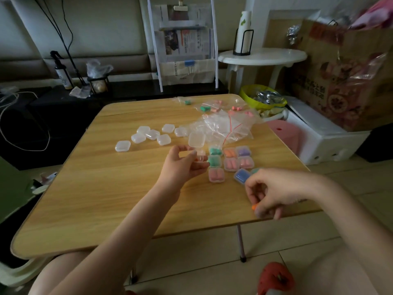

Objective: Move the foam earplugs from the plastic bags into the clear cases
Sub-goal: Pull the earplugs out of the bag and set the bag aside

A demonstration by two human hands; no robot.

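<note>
My left hand (184, 165) holds an open clear case (196, 143) above the wooden table (106, 188); its lid stands up and something orange shows in its base. My right hand (270, 192) pinches an orange foam earplug (254, 207) near the table's right edge. Several filled cases (230, 163) with green, orange, purple, pink and blue earplugs lie in a cluster between my hands. Several shut empty cases (146, 135) lie further left. A heap of clear plastic bags (227, 126) sits behind, with bagged green and pink earplugs (205, 108) at the far edge.
A white round side table (262, 57) and a yellow bowl (247, 96) stand beyond the table's far right corner. White box and pink stool sit to the right. A dark bench with a bottle runs along the back wall.
</note>
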